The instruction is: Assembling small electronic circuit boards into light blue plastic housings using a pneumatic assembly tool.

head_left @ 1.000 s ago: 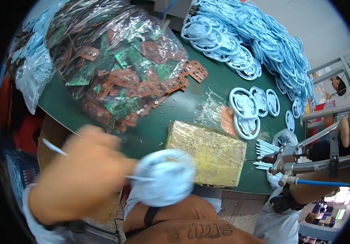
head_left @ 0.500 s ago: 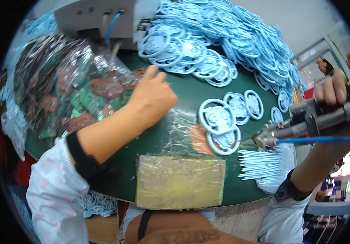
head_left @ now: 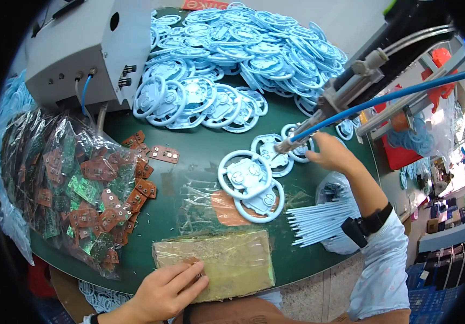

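Note:
My left hand [head_left: 170, 291] is at the near left edge of a tape-wrapped cardboard pad [head_left: 216, 264]. Its fingers are bent together around a small reddish-brown circuit board [head_left: 192, 260], mostly hidden by them. My right hand [head_left: 332, 154] reaches past the screwdriver tip, its fingers closed at the right rim of a light blue toy steering wheel [head_left: 299, 144]. Nearer me, one steering wheel [head_left: 245, 175] overlaps another [head_left: 262, 204], and a further one [head_left: 272, 155] lies beside them. The arm-mounted screwdriver [head_left: 340, 102], with its blue hose, hangs over these parts, held by neither hand.
A plastic bag of circuit boards [head_left: 81, 183] spills on the left, below a grey machine box [head_left: 81, 59]. Steering wheels [head_left: 232, 43] are heaped at the back. White-blue sticks [head_left: 316, 222] lie on a bag at right. Loose screws dot the green table [head_left: 135, 259].
My left hand has come from the circuit boards back to the pad. My right hand has let go of the screwdriver and moved down to a steering wheel. The view has shifted.

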Action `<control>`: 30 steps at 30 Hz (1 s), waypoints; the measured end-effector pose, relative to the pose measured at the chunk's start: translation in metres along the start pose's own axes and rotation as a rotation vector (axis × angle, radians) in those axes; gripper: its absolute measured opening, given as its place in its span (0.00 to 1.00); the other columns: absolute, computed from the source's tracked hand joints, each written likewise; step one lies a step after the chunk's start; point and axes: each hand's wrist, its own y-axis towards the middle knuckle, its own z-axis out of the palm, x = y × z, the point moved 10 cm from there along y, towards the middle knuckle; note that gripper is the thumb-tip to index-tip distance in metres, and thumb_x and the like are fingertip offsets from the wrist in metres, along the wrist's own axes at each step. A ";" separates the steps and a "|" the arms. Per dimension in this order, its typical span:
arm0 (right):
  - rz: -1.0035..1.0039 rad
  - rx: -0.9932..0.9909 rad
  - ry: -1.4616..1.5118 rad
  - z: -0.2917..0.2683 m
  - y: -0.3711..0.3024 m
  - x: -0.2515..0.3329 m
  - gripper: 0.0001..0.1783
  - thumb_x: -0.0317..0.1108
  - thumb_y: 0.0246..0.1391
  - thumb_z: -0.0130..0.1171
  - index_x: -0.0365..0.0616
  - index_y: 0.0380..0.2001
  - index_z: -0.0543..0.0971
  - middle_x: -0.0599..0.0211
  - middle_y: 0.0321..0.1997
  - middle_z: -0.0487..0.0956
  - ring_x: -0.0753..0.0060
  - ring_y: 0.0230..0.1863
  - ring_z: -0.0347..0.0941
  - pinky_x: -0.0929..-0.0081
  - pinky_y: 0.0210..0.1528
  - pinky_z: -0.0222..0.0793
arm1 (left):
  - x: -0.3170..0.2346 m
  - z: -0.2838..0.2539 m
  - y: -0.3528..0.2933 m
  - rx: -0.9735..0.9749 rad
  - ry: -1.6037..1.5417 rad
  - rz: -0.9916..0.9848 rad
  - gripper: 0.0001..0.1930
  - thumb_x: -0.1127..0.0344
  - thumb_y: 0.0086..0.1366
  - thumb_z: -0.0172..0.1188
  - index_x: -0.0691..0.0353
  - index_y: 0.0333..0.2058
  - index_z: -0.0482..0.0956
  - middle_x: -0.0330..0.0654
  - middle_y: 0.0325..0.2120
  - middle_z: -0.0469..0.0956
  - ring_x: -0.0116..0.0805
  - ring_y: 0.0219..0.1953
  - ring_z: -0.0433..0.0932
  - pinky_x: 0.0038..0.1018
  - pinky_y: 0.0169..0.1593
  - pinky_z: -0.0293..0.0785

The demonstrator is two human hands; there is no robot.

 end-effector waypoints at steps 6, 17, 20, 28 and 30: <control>-0.240 -0.076 0.344 -0.021 0.052 0.043 0.16 0.34 0.56 0.60 0.39 0.46 0.81 0.60 0.37 0.83 0.74 0.38 0.79 0.72 0.39 0.75 | 0.010 -0.004 -0.009 -0.007 -0.062 -0.170 0.21 0.72 0.46 0.67 0.59 0.43 0.83 0.44 0.47 0.78 0.43 0.42 0.79 0.35 0.44 0.80; -0.174 -0.218 0.272 0.010 0.143 0.066 0.23 0.34 0.47 0.68 0.42 0.49 0.81 0.55 0.42 0.79 0.60 0.41 0.78 0.66 0.47 0.74 | 0.021 -0.016 -0.005 -0.220 -0.196 -0.269 0.15 0.77 0.53 0.66 0.68 0.42 0.80 0.49 0.41 0.78 0.49 0.39 0.78 0.38 0.40 0.76; -0.415 -0.194 0.293 0.007 0.121 0.091 0.23 0.27 0.48 0.67 0.44 0.51 0.79 0.61 0.45 0.76 0.64 0.43 0.76 0.70 0.50 0.73 | 0.022 -0.016 -0.007 -0.225 -0.204 -0.273 0.15 0.76 0.54 0.66 0.67 0.42 0.80 0.49 0.41 0.78 0.49 0.39 0.78 0.38 0.40 0.75; -0.494 -0.140 0.252 0.002 0.090 0.087 0.11 0.37 0.48 0.70 0.45 0.33 0.84 0.59 0.49 0.74 0.55 0.53 0.70 0.65 0.56 0.68 | 0.017 -0.018 -0.006 -0.250 -0.141 -0.261 0.13 0.75 0.55 0.67 0.67 0.40 0.79 0.49 0.38 0.77 0.48 0.37 0.78 0.37 0.38 0.75; -0.379 -0.169 0.415 -0.016 0.084 0.070 0.12 0.38 0.54 0.66 0.39 0.32 0.80 0.58 0.53 0.73 0.63 0.54 0.72 0.67 0.49 0.74 | 0.018 -0.002 -0.013 -0.137 -0.071 -0.300 0.20 0.74 0.46 0.69 0.59 0.41 0.83 0.43 0.42 0.79 0.43 0.38 0.78 0.34 0.39 0.75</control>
